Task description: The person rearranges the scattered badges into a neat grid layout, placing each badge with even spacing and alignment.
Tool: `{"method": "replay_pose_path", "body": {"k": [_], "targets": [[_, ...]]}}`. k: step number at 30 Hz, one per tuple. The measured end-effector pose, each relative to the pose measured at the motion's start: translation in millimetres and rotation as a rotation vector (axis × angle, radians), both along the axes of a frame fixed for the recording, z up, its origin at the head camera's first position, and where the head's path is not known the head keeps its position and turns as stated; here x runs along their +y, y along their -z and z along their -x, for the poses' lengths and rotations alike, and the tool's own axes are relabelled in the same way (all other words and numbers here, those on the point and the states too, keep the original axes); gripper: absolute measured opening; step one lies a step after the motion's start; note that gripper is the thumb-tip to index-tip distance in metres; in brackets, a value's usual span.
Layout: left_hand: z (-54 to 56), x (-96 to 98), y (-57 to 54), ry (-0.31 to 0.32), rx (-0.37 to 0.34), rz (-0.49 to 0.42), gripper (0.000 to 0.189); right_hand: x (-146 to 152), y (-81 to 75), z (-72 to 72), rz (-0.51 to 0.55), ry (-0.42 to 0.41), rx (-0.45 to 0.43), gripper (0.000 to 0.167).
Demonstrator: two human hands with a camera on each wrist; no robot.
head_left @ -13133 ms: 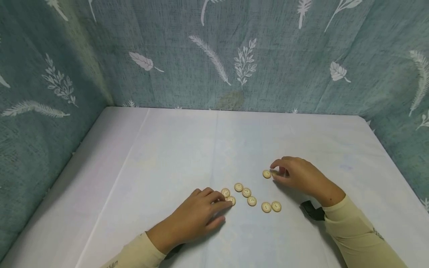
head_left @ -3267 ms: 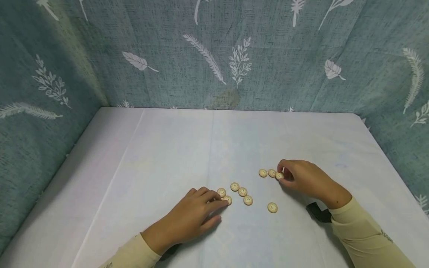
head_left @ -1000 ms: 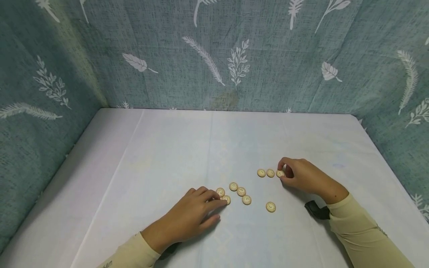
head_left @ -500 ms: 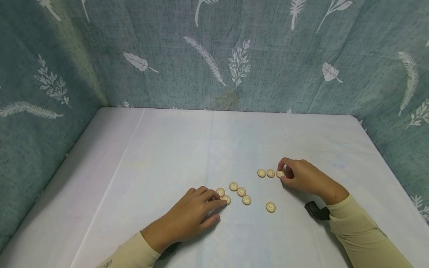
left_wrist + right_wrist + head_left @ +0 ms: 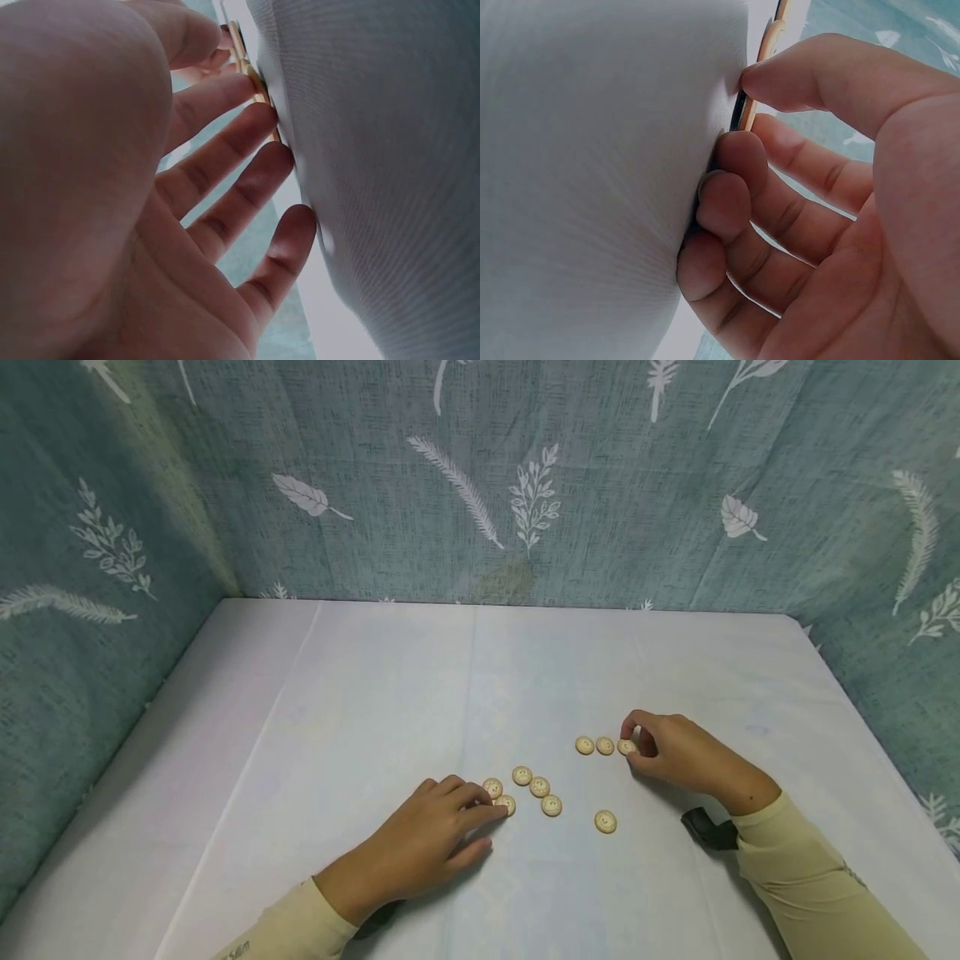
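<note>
My right hand (image 5: 678,756) pinches a round wooden button (image 5: 626,747) between thumb and index finger, flat on the white cloth. It is the right end of a short row with a middle button (image 5: 604,746) and a left button (image 5: 584,745). In the right wrist view the pinched button (image 5: 748,114) shows edge-on, with the other fingers curled against the cloth. My left hand (image 5: 438,835) rests with loosely bent fingers, its index fingertip on a button (image 5: 507,804). Another button (image 5: 492,787) lies just beyond those fingertips. In the left wrist view the left hand's (image 5: 217,180) fingers are spread.
Between the hands, three buttons form a slanting line: an upper button (image 5: 522,775), a central button (image 5: 539,787) and a lower button (image 5: 551,805). A lone button (image 5: 605,821) lies nearer me. Green leaf-patterned fabric (image 5: 375,527) walls the white-covered table (image 5: 360,693) behind and at the sides.
Since the oldest frame, one button of the near-right pair has joined the far row, held by my right hand. During the last second both hands stay put. My left hand has hardly moved.
</note>
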State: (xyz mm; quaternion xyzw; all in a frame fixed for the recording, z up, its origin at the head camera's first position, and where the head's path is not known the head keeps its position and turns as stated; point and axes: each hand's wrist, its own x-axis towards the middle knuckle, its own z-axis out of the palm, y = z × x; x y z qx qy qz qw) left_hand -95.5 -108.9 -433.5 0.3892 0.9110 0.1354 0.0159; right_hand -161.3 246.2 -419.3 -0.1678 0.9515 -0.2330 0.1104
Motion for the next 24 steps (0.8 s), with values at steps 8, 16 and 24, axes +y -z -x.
{"method": "replay_pose_path", "body": {"k": [8,16,24], "targets": [[0.6,-0.2,0.6,0.008,0.004,-0.005,0.038,1.2,0.0,-0.7,0.001,-0.006,-0.002,0.013],[-0.4,0.2,1.7,0.008,0.003,-0.002,0.038,2.2,-2.2,-4.0,-0.002,-0.020,-0.027,0.016],[-0.8,-0.3,1.6,0.001,0.022,0.002,0.037,-3.2,-4.4,-4.8,0.001,-0.060,0.044,0.008]]}}
